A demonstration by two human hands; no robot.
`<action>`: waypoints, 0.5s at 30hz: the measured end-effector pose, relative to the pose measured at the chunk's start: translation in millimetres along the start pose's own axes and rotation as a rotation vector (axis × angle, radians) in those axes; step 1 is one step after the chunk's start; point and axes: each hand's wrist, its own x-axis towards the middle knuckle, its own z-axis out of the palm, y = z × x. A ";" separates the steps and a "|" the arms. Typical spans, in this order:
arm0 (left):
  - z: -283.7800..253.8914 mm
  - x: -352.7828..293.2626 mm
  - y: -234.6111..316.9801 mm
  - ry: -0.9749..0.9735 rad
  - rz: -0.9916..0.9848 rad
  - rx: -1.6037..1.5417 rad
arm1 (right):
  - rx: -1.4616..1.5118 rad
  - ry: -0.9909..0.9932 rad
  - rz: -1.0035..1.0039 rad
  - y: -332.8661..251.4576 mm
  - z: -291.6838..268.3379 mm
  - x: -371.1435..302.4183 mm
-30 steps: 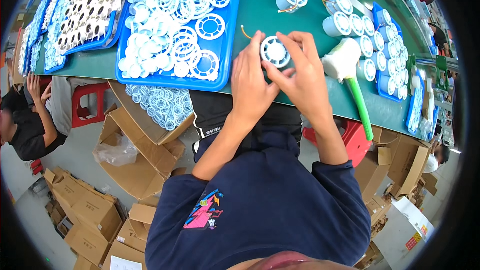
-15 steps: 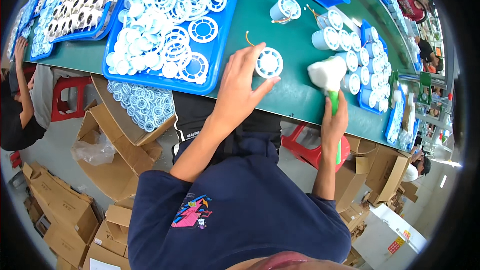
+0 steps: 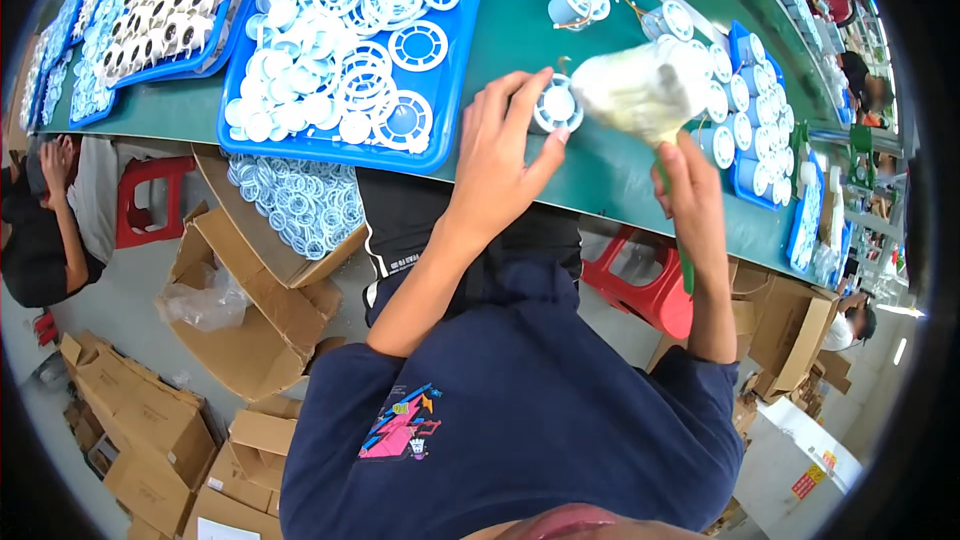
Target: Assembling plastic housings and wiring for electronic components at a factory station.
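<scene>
My left hand [image 3: 500, 155] steadies a white cylindrical housing [image 3: 556, 106] on the green table, thumb and fingers on either side of its spoked round top. In my right hand [image 3: 695, 195] is a mallet [image 3: 635, 90] with a green handle and a bulky whitish wrapped head. Motion smears the head, which is beside the housing and overlaps its right edge in view; whether they touch I cannot tell. Beyond stands another white housing [image 3: 580, 2] with thin wires at its base.
Left of my hand is a blue tray [image 3: 452, 65] of white rings and discs. Rows of white housings [image 3: 762, 135] fill a blue tray on the right. A red stool [image 3: 650, 290] and open cardboard boxes [image 3: 250, 280] stand below the table; another person [image 3: 50, 230] sits far left.
The mallet has swung left and upward toward the housing, its head now blurred. My left hand stays at the housing. The whole view has shifted slightly.
</scene>
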 end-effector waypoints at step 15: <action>3.5 -8.4 -5.2 -0.032 -0.069 -0.079 | 0.134 0.060 0.010 -4.4 -0.1 -4.1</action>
